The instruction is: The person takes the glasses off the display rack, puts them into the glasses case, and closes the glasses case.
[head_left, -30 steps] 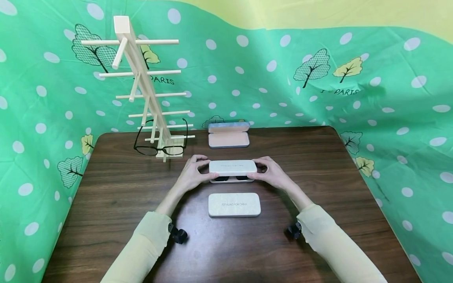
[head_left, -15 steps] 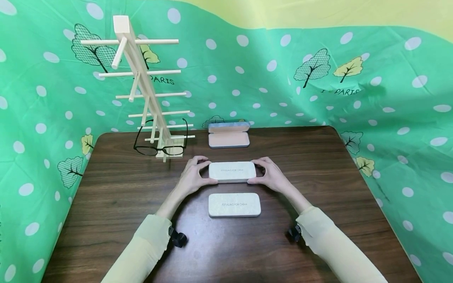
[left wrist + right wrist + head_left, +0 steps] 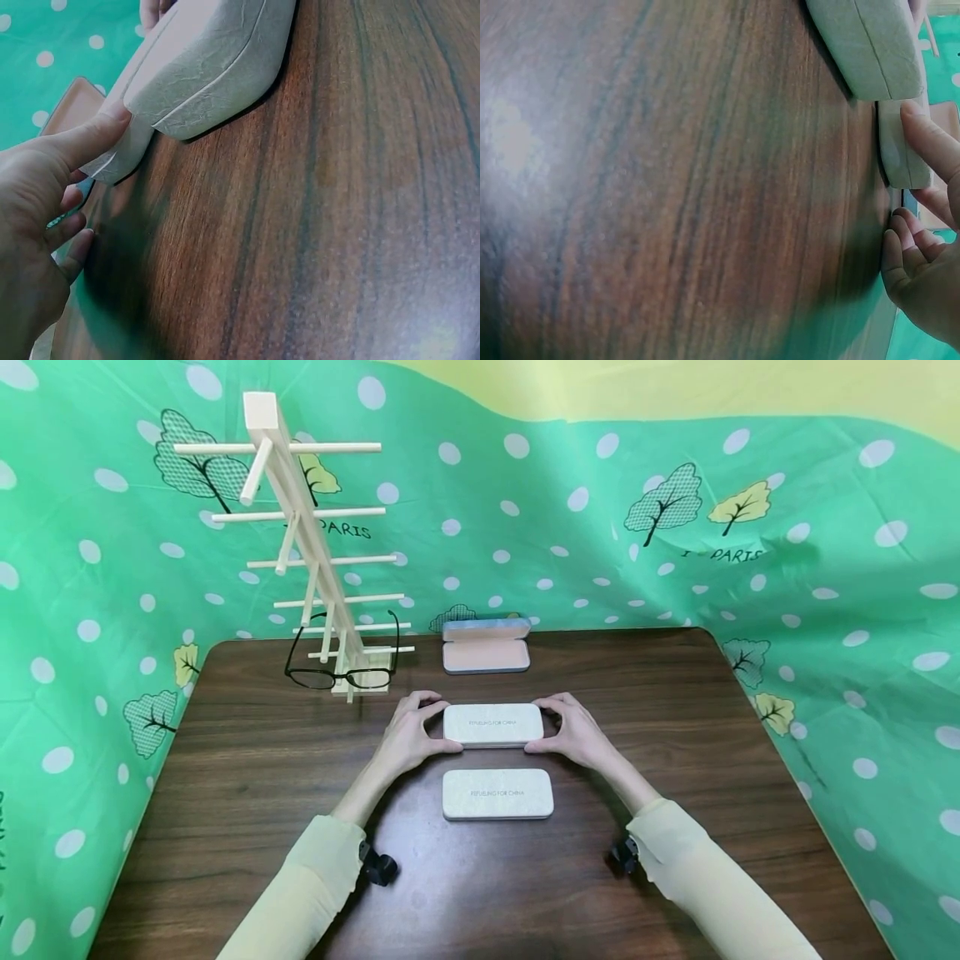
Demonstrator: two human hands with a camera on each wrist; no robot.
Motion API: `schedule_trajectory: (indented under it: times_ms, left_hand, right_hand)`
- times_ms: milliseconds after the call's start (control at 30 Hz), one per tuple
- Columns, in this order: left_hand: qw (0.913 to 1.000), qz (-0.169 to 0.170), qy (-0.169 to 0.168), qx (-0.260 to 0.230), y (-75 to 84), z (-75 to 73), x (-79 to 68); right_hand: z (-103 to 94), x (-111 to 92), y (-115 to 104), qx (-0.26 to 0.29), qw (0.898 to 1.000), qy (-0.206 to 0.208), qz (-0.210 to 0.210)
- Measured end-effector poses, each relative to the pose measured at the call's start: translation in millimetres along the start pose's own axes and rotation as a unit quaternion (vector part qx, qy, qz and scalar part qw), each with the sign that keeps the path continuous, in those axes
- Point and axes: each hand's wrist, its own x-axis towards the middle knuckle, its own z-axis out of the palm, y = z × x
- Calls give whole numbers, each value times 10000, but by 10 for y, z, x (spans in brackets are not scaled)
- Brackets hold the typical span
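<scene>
1. Both hands of a person in pale sleeves (image 3: 300, 878) meet at a whitish, lettered glasses case (image 3: 492, 724), lid down, lying on a dark wood-grain table (image 3: 712, 760), the center of my clock face.
2. At 9 o'clock, the left hand (image 3: 408, 732) pinches the case's end, thumb on the near edge, forefinger toward the far side, other fingers bent loosely.
3. At 3 o'clock, the right hand (image 3: 572, 732) pinches the opposite end, thumb at the near corner, its lower fingers curled loosely away from the case.
4. At 6 o'clock, near but apart, lies a matching second case (image 3: 497, 793), lid down, reading "REFUELING FOR CHINA."
5. At 12 o'clock, near the table's far edge, a blue case (image 3: 486, 656) stands open, pink lining in sight.
6. Toward 10 o'clock rises a pale pegged rack (image 3: 318, 557), black-framed glasses (image 3: 341, 677) low on it.
7. Behind everything I see hangs a green, white-dotted curtain (image 3: 540, 477).
</scene>
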Motion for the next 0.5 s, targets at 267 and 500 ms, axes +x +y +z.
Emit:
schedule_trajectory:
  times_ms: [267,500]
  left_hand:
    - [10000,17,35,-13,10,8,-13]
    - [9999,-51,0,-88,11,12,-17]
  right_hand:
    - [-4,-2,-21,18,10000,-35,65]
    - [-6,13,-30,-68,9999,-64,77]
